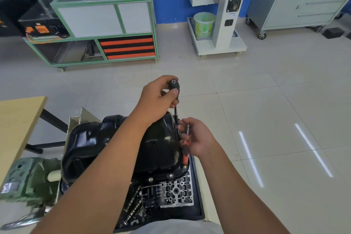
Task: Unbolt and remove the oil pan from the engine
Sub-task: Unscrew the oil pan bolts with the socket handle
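Observation:
A glossy black oil pan (121, 144) sits upside on the engine, bolts showing along its near flange (171, 175). My left hand (157, 99) grips the black handle of a nut driver (174, 86) that stands upright, its shaft reaching down to the pan's far right edge. My right hand (195, 137) is just right of the pan; its fingers curl round a ratchet with an orange and black handle (186, 150) and also reach the driver's shaft.
The engine rests on a green stand (28, 182). Below the pan lie a cylinder head (176, 192) and camshafts (133, 207) in a black tray. A wooden table (17, 125) is at the left. A green cart, white stand and grey cabinet stand far across the tiled floor.

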The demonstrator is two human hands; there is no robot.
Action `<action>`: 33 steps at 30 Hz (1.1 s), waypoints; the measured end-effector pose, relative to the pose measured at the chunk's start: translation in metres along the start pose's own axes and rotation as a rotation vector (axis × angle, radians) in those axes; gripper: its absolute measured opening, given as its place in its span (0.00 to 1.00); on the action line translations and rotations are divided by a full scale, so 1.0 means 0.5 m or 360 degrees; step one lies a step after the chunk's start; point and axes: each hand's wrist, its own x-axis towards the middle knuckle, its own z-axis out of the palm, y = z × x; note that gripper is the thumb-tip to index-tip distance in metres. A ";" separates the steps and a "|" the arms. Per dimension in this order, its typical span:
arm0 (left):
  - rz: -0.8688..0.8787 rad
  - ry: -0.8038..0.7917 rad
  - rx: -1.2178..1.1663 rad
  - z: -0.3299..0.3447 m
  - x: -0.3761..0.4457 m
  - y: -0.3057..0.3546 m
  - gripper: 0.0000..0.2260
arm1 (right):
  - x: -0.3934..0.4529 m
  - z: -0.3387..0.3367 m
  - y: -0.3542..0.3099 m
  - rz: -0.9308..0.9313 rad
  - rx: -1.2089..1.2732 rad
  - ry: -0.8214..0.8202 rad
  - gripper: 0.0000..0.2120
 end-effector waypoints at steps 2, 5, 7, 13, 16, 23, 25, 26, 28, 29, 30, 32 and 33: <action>0.0002 0.0045 -0.0006 0.003 -0.003 0.002 0.13 | 0.000 0.000 0.001 -0.0018 -0.0017 -0.0005 0.05; 0.0024 0.0206 0.0081 0.009 -0.008 0.000 0.12 | -0.002 0.001 0.002 -0.0048 -0.0050 -0.0014 0.04; 0.0044 0.0204 0.0103 0.007 -0.008 0.002 0.13 | -0.003 0.002 0.004 -0.0048 -0.0081 -0.0031 0.05; 0.0063 0.0026 0.0035 0.001 -0.008 0.004 0.20 | -0.003 0.007 0.006 -0.0101 -0.0180 -0.0028 0.06; 0.0027 0.0118 0.0006 0.004 -0.010 0.005 0.19 | 0.000 0.008 0.007 -0.0147 -0.0233 -0.0003 0.05; 0.0032 0.0249 0.0093 0.005 -0.012 0.010 0.12 | 0.004 0.010 0.000 -0.0184 -0.0298 0.0066 0.06; 0.0027 0.0203 0.0067 0.005 -0.012 0.010 0.12 | 0.005 0.010 -0.002 -0.0193 -0.0313 0.0073 0.06; 0.0033 0.0160 0.0025 0.003 -0.013 0.010 0.13 | 0.006 0.010 -0.003 -0.0193 -0.0315 0.0079 0.06; 0.0041 0.0066 -0.0025 0.001 -0.013 0.009 0.16 | 0.007 0.009 -0.004 -0.0192 -0.0318 0.0086 0.07; 0.0042 0.0035 -0.0021 0.000 -0.013 0.008 0.17 | 0.008 0.009 -0.004 -0.0194 -0.0320 0.0088 0.07; 0.0044 0.0024 -0.0007 0.001 -0.013 0.008 0.18 | 0.007 0.009 -0.004 -0.0196 -0.0320 0.0092 0.07; 0.0053 0.0080 0.0023 0.004 -0.014 0.008 0.17 | 0.008 0.008 -0.005 -0.0202 -0.0322 0.0096 0.06; 0.0056 0.0138 0.0042 0.006 -0.014 0.008 0.15 | 0.008 0.008 -0.005 -0.0203 -0.0325 0.0095 0.06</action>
